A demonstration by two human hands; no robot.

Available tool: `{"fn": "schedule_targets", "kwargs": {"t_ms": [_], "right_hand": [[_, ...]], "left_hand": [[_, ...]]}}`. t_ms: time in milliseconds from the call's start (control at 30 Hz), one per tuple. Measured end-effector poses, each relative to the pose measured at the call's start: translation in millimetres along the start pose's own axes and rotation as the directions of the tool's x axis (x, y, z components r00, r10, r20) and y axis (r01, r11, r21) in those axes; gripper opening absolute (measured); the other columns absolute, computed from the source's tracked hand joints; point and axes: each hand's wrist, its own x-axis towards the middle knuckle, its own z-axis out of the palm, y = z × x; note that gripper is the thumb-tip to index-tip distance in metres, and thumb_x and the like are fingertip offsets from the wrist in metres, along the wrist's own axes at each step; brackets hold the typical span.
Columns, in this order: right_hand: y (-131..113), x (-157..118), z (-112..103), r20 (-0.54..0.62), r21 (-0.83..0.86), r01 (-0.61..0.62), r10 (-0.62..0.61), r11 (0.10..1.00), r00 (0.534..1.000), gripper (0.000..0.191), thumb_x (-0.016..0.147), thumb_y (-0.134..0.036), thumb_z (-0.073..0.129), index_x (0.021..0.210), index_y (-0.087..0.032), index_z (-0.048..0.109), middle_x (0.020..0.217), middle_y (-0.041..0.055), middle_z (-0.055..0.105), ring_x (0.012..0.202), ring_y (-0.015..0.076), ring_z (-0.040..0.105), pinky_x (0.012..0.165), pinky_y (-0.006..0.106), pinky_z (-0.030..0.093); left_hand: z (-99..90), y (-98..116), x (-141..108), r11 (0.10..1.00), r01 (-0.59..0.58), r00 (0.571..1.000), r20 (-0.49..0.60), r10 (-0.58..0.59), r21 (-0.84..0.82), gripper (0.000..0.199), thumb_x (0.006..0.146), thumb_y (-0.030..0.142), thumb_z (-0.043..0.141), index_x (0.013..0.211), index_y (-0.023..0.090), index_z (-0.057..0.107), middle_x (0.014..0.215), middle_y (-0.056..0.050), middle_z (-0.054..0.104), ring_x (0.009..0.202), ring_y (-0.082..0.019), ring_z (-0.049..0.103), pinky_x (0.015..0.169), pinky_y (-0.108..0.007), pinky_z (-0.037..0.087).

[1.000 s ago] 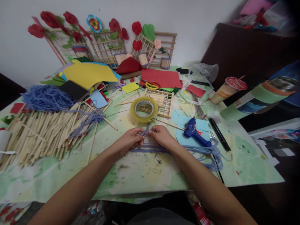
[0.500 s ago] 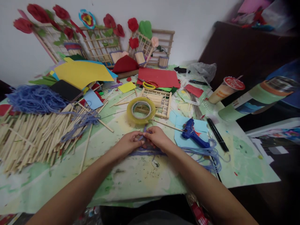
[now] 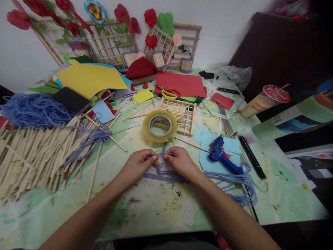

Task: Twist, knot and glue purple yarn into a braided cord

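Between my two hands runs a purple-blue yarn (image 3: 163,151), pinched on each side near the table's middle. My left hand (image 3: 139,163) is closed on its left part, and my right hand (image 3: 181,161) grips it a short way to the right. More strands (image 3: 166,176) lie on the table under my hands and run right to a loose coil (image 3: 247,187). Just beyond my fingers lies a roll of yellowish tape (image 3: 147,129). Behind the tape sits a small wooden stick lattice (image 3: 193,119).
Wooden sticks (image 3: 33,156) and a yarn heap (image 3: 33,110) cover the left side. To the right are a blue glue gun (image 3: 223,160), a black marker (image 3: 252,158), a cup (image 3: 256,104) and a bottle (image 3: 291,118). Yellow scissors (image 3: 168,94) rest on red sheets.
My hands have moved slightly apart, showing the yarn stretched between them. The camera view has shifted, so the cup and bottle appear farther right.
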Motion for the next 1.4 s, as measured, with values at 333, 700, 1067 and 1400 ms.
{"fn": "schedule_targets", "kwargs": {"t_ms": [333, 700, 1067, 1400], "right_hand": [[-2.0, -2.6, 1.2, -0.023, -0.04, 0.037, -0.038, 0.999, 0.999, 0.015, 0.077, -0.02, 0.057, 0.062, -0.016, 0.055, 0.058, -0.0015, 0.053, 0.057, 0.0109, 0.044, 0.055, 0.023, 0.031], [3.1, -5.9, 6.3, 0.057, 0.243, 0.047, -0.062, 0.969, 0.996, 0.015, 0.073, -0.014, 0.049, 0.059, -0.017, 0.053, 0.046, -0.0051, 0.047, 0.042, 0.0084, 0.037, 0.046, 0.022, 0.028], [6.1, -7.6, 6.4, 0.082, 0.504, 0.005, -0.054, 0.864, 0.995, 0.008, 0.069, -0.015, 0.055, 0.064, -0.015, 0.061, 0.059, -0.0005, 0.06, 0.048, 0.0085, 0.044, 0.048, 0.02, 0.033], [-1.5, -15.5, 11.4, 0.119, 0.476, 0.035, -0.103, 0.879, 0.988, 0.013, 0.075, -0.014, 0.051, 0.063, -0.015, 0.057, 0.057, -0.0007, 0.058, 0.042, 0.0059, 0.033, 0.043, 0.02, 0.025]], "left_hand": [[3.2, -10.6, 3.5, 0.996, -0.038, 0.995, 0.091, 0.03, 0.079, 0.023, 0.079, 0.035, 0.053, 0.071, 0.015, 0.061, 0.061, -0.001, 0.06, 0.057, -0.013, 0.051, 0.055, -0.022, 0.037], [21.0, 6.9, -21.9, 0.876, -0.273, 0.958, 0.191, 0.212, 0.397, 0.027, 0.09, 0.028, 0.04, 0.073, 0.017, 0.058, 0.072, -0.003, 0.064, 0.069, -0.016, 0.058, 0.067, -0.027, 0.042], [33.6, 3.5, -28.4, 0.725, -0.324, 0.94, 0.12, 0.32, 0.608, 0.032, 0.092, 0.036, 0.04, 0.086, 0.017, 0.065, 0.085, -0.009, 0.066, 0.08, -0.022, 0.059, 0.072, -0.034, 0.043], [30.1, 4.3, 4.4, 0.851, -0.014, 0.994, -0.102, -0.047, -0.525, 0.035, 0.067, 0.015, 0.062, 0.099, 0.017, 0.05, 0.1, -0.003, 0.057, 0.059, -0.007, 0.055, 0.058, -0.022, 0.045]]}}
